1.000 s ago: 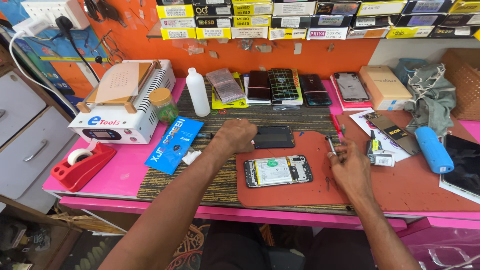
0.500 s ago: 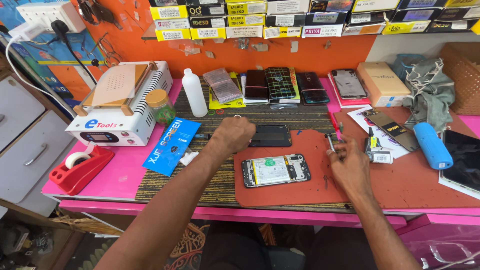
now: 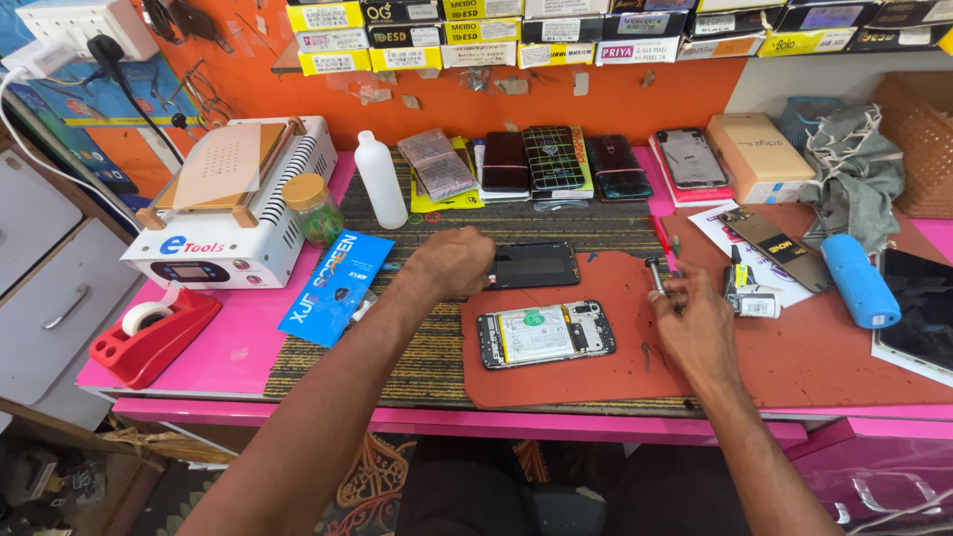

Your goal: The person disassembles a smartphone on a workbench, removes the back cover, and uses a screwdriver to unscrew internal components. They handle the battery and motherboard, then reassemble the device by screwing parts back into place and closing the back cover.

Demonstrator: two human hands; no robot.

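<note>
An opened phone (image 3: 544,335) lies back-up with its insides showing on a red-brown mat (image 3: 596,382). Just behind it lies a black phone panel (image 3: 534,265), and my left hand (image 3: 452,264) is closed on the panel's left end. My right hand (image 3: 692,320) rests on the mat to the right of the opened phone, fingers pinched around a small metal tool (image 3: 657,274) that points away from me.
A white heating machine (image 3: 228,203), a red tape dispenser (image 3: 154,333) and a blue packet (image 3: 336,286) lie at left. A white bottle (image 3: 380,182), a jar (image 3: 316,210) and several phones (image 3: 552,159) line the back. A blue cylinder (image 3: 858,281) and cardboard box (image 3: 759,157) sit at right.
My left hand has stayed at the black panel and my right hand still holds the tool. The view has shifted slightly; nothing else has moved.
</note>
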